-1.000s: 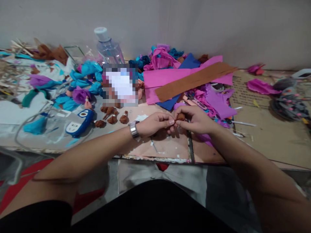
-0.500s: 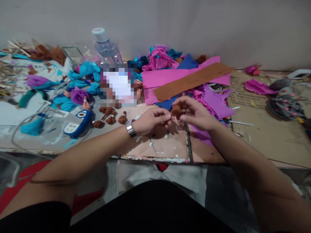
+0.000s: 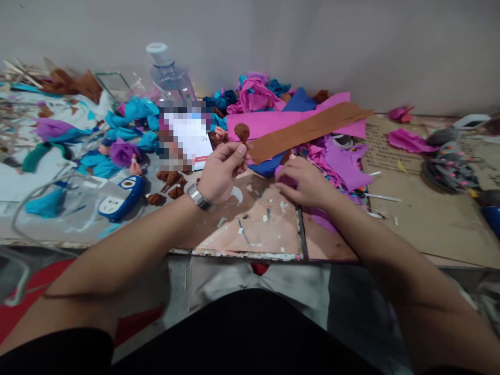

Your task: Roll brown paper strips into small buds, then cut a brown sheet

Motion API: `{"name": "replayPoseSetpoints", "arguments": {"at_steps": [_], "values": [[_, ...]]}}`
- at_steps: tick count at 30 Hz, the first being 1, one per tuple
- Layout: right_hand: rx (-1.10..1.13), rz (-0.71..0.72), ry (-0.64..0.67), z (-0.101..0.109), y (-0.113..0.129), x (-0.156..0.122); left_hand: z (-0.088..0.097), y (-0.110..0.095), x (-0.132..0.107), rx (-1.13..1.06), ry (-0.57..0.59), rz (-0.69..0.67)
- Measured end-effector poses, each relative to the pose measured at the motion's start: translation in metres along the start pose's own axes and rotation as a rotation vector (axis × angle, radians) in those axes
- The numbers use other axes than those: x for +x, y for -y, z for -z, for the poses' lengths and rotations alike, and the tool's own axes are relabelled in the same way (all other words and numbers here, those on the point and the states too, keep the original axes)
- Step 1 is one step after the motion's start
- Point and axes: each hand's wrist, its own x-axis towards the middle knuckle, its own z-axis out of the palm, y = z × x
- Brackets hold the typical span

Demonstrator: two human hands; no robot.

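Note:
My left hand [image 3: 219,174] is closed, pinching the twisted lower end of a small brown crepe-paper rosebud [image 3: 242,132] between thumb and fingers. The bud stands upright above the fist, in front of the pink paper. My right hand [image 3: 302,179] rests low over the table, its fingers curled round a rounded purple thing [image 3: 285,176] whose kind I cannot make out. Beyond the hands, a brown crepe-paper strip [image 3: 312,130] lies slantwise over pink crepe paper [image 3: 269,122]. Several more brown buds [image 3: 170,179] lie to the left of my left wrist.
A lit phone [image 3: 187,138] and a clear bottle [image 3: 172,78] stand behind the buds. A blue-and-white power socket [image 3: 122,198] with a cable is at left. Cardboard [image 3: 410,208] covers the right side. Paper scraps litter the tabletop [image 3: 258,229].
My hands have come apart. The left has lifted the brown bud up and leftward, while the right has let go of it and closed round the purple thing.

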Motion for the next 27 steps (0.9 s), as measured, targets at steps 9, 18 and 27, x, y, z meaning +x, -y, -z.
{"name": "replayPoseSetpoints", "arguments": {"at_steps": [9, 18, 27], "values": [[0.083, 0.089, 0.171, -0.016, 0.010, -0.003, 0.000, 0.008, -0.003, 0.087, 0.038, -0.010], [0.163, 0.019, 0.157, -0.009, 0.009, -0.001, 0.001, -0.011, 0.005, 0.080, -0.049, -0.050], [0.210, -0.257, -0.261, 0.010, -0.009, 0.003, 0.010, -0.018, 0.020, 0.136, -0.076, -0.138]]}}
